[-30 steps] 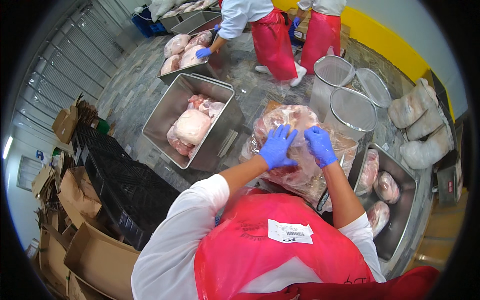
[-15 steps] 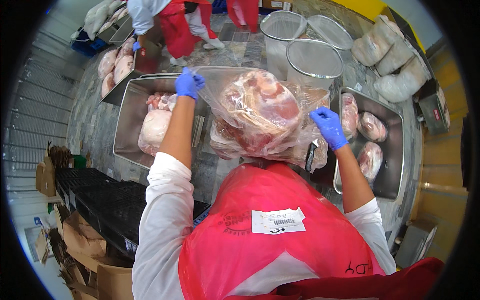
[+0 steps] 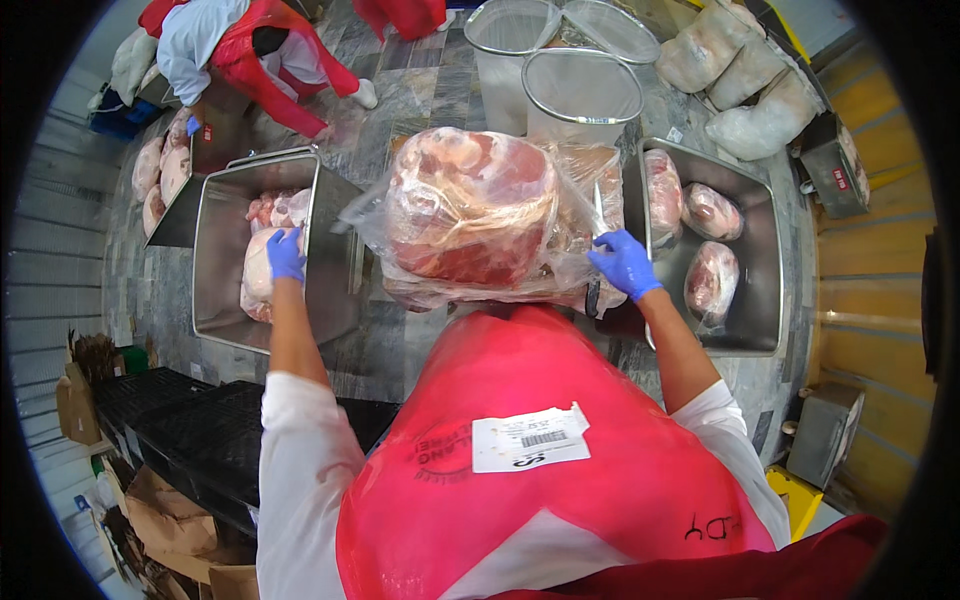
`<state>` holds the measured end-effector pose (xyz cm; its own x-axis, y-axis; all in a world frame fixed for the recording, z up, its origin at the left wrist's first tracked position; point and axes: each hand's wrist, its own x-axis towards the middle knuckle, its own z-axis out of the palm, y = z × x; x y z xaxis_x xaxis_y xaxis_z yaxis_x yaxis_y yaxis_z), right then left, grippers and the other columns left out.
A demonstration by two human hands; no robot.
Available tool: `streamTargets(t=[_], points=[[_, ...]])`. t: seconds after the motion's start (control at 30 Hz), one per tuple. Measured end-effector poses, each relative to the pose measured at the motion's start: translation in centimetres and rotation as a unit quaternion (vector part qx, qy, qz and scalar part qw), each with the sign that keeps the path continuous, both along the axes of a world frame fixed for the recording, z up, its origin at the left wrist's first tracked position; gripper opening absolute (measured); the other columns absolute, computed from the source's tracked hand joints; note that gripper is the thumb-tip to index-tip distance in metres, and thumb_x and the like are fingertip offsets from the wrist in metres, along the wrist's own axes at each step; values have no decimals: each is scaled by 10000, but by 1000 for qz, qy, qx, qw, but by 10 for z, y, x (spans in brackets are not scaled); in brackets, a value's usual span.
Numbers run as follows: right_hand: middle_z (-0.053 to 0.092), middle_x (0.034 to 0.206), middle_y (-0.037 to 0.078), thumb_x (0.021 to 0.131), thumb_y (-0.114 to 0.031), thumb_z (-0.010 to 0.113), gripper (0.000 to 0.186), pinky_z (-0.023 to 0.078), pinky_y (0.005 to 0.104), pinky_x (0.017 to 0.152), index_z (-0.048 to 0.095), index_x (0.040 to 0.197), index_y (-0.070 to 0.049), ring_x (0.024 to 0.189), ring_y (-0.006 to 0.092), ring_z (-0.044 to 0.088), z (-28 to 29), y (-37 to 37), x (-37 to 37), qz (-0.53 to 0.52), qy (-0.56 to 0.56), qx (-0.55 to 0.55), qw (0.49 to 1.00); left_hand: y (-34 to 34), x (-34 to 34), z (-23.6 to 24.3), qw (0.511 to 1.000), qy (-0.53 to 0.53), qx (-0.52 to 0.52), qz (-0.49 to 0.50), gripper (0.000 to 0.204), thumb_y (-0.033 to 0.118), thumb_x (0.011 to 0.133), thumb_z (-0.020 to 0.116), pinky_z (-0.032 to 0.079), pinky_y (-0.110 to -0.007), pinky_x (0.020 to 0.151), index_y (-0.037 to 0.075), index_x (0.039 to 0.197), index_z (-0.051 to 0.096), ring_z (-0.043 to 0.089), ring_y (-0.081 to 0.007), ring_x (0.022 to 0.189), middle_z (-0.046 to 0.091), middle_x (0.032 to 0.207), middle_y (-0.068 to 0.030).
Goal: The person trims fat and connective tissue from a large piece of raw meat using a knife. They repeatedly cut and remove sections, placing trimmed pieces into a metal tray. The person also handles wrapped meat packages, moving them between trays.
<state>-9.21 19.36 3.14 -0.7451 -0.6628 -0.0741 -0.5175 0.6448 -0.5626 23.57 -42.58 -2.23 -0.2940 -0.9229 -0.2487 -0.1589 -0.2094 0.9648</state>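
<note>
A large piece of raw meat [image 3: 470, 215] lies in front of me on plastic-wrapped meat, with a clear plastic bag [image 3: 368, 218] loose around it. My left hand [image 3: 286, 256], blue-gloved, appears over a pale piece of meat [image 3: 257, 270] in the left metal tub [image 3: 215, 300]; its fingers look spread, and contact is unclear. At the bag's right side, my right hand [image 3: 622, 264], also gloved, has its fingers closed on the plastic. Beside and partly beneath this hand rests a knife with a black handle [image 3: 592, 298], its blade pointing away from me.
The right metal tub [image 3: 755, 300] holds several wrapped meat pieces. Lined hoop-topped bins [image 3: 583, 118] stand ahead. At upper left, a co-worker in a red apron [image 3: 262, 70] bends over another tub. Black crates [image 3: 190, 425] and cardboard [image 3: 170, 510] are at lower left.
My left hand has let go of the bag and moved left and toward me, over the left tub. The plastic has dropped beside the meat. The view has shifted; the co-worker has bent lower.
</note>
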Motion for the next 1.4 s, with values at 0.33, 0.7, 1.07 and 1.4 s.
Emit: streamTargets(t=[0.33, 0.7, 1.07, 1.4], points=[[617, 1205, 193, 867, -349, 778, 495, 539, 471, 938, 633, 1269, -99, 1097, 398, 643, 30, -113, 1, 64, 51, -116, 990, 230, -129, 89, 783, -224, -490, -311, 241, 239, 956, 669, 522, -483, 865, 30, 1074, 648, 661, -411, 1032, 695, 1098, -201], [584, 1305, 174, 869, -305, 760, 504, 533, 465, 973, 622, 1316, -116, 1153, 394, 630, -6, -61, 15, -32, 44, -43, 998, 164, -23, 48, 934, -117, -311, -130, 187, 198, 1022, 623, 495, -328, 682, 14, 1005, 648, 540, -103, 731, 600, 807, -11], [673, 1196, 154, 871, -323, 758, 376, 553, 481, 906, 697, 1172, -106, 1051, 396, 667, 12, -3, -22, -133, 73, 99, 983, 70, -83, 59, 975, 187, -1, -116, 188, 254, 1050, 607, 529, -316, 795, 82, 1045, 681, 632, -148, 864, 688, 984, -33], [732, 832, 189, 851, -250, 678, 267, 521, 403, 761, 774, 887, -4, 761, 302, 677, -17, -28, -126, -250, -172, -192, 933, 186, -82, 77, 933, -130, 97, -320, 383, 413, 1012, 677, 525, -296, 761, 37, 1075, 712, 649, -117, 832, 707, 935, -26]])
